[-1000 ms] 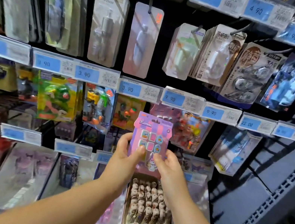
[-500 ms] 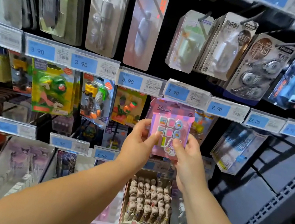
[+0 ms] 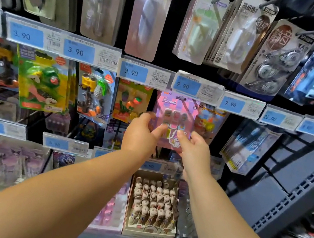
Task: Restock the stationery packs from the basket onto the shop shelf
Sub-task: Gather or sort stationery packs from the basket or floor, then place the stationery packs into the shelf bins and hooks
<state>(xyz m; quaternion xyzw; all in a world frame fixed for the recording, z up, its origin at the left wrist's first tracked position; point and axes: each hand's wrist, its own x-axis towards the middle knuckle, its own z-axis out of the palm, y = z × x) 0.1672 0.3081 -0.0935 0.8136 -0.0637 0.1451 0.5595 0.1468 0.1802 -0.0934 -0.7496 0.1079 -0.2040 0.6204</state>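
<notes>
Fingertips (image 3: 159,131) of my left hand (image 3: 138,136) and right hand (image 3: 195,154) pinch the pink pack (image 3: 177,107), now raised to its shelf hook (image 3: 181,97), nearly hung.

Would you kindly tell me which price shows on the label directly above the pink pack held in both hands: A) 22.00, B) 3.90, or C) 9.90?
C: the label just over the top edge of the pink pack reads 9.90.
</notes>
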